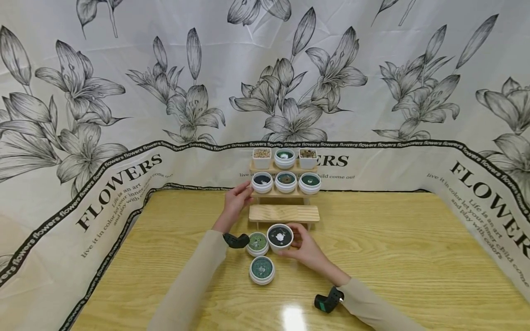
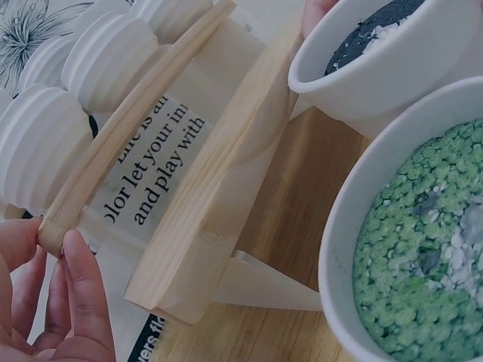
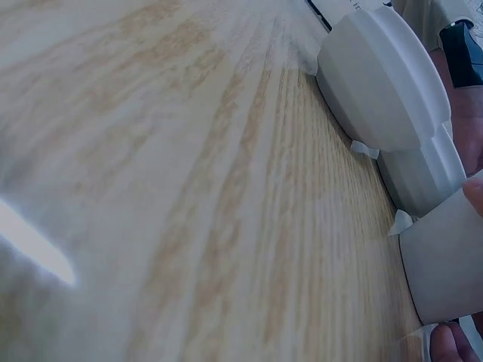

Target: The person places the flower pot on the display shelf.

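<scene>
My left hand [image 1: 238, 201] pinches the left end of the middle wooden shelf [image 2: 121, 136] between thumb and fingers. White ribbed pots stand on that shelf: one dark-topped [image 1: 262, 181], one brownish [image 1: 285, 181], one green [image 1: 310, 182]. In front of the lowest shelf [image 1: 284, 213], which bears no pot, my right hand [image 1: 304, 248] grips a white bowl [image 1: 280, 237] by its right side. Its dark filling carries a white patch in the centre. Left of this bowl sits a pot with grainy light green filling [image 2: 430, 241]; nearer me stands a dark green one [image 1: 262, 270].
The top shelf [image 1: 252, 168] bears two square white pots with grainy contents [image 1: 262, 158] [image 1: 308, 158] and a round green-topped pot [image 1: 285, 158] between them. Behind the stepped stand hangs a flower-printed cloth [image 1: 198, 161]. Wooden tabletop [image 1: 393, 248] stretches out on both sides.
</scene>
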